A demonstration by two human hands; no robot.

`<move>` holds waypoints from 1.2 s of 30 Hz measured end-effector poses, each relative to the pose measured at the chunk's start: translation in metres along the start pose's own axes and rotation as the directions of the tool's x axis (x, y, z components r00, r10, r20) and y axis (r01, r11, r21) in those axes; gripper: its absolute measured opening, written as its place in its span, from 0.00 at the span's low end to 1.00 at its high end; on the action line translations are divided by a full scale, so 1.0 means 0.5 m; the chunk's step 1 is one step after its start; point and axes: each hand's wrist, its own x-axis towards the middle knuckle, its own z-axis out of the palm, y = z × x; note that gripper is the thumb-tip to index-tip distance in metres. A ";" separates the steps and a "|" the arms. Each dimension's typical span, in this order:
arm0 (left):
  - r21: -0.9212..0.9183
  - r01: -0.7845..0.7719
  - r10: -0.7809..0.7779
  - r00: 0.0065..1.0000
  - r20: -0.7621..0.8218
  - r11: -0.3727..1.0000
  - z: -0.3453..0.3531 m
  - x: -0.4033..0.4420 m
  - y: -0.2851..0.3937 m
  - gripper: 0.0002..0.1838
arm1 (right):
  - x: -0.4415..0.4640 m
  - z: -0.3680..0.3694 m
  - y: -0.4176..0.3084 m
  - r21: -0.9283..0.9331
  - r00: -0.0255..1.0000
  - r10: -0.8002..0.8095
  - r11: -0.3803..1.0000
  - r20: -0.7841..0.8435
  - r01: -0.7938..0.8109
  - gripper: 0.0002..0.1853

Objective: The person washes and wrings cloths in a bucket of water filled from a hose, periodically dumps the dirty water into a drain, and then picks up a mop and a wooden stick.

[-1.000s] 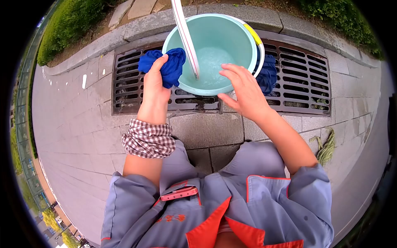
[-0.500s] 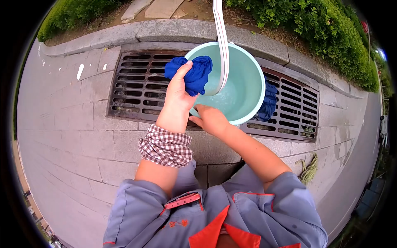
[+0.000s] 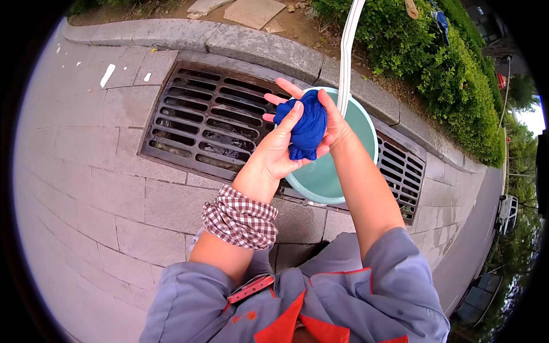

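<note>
A bunched, wet-looking blue cloth (image 3: 309,127) is between my two hands, above the near-left rim of a pale green bucket (image 3: 370,140). My left hand (image 3: 273,153) holds it from the left, its thumb across the front and several fingertips showing beyond. My right hand (image 3: 336,130) clasps the cloth from the right side, with most of its fingers hidden behind the bundle. A flat white hose (image 3: 346,57) with thin stripes hangs down into the bucket behind my right hand. A checked scrunchie-like band (image 3: 240,218) sits around my left forearm.
The bucket stands over a metal drain grate (image 3: 200,123), with another grate section (image 3: 400,174) to its right. A stone curb (image 3: 263,51) runs behind, bordered by a green hedge (image 3: 423,74). Paving (image 3: 103,188) spreads to the left. A white vehicle (image 3: 507,212) is far right.
My right hand has left the bucket's near rim and come up onto the blue cloth beside my left hand. The view has turned; the blue cloth on the right grate no longer shows.
</note>
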 end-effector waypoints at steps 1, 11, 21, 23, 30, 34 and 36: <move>0.033 0.055 -0.055 0.998 -0.004 0.998 -0.002 -0.002 0.003 0.31 | 0.007 0.017 -0.002 0.084 1.000 0.014 0.996 0.028 -0.016 0.47; -0.023 0.051 -0.053 0.995 -0.081 0.998 -0.062 0.003 0.053 0.16 | 0.129 0.008 -0.045 -0.539 0.948 0.100 0.802 -0.301 -0.256 0.10; 0.540 0.013 0.272 0.853 -0.445 0.841 -0.095 0.046 0.099 0.12 | 0.270 0.063 0.020 -0.832 0.938 -0.106 -0.437 -0.330 -0.342 0.12; 0.608 -0.108 0.422 0.814 -0.401 0.786 -0.112 0.060 0.099 0.12 | 0.286 0.071 0.050 -0.757 0.945 -0.141 -0.568 -0.296 -0.323 0.12; 0.492 -0.361 0.556 0.759 -0.339 0.792 -0.189 0.102 0.084 0.15 | 0.316 0.091 0.081 -0.715 0.941 -0.165 -0.615 -0.295 -0.332 0.11; 0.778 -0.308 0.644 0.749 -0.157 0.548 -0.209 0.119 0.088 0.19 | 0.283 0.076 0.060 -0.827 0.930 -0.285 -0.447 -0.231 -0.342 0.09; 0.724 -0.254 0.536 0.823 -0.186 0.641 -0.158 0.093 0.094 0.22 | 0.246 0.036 0.028 -0.963 0.921 -0.301 0.185 -0.246 -0.197 0.12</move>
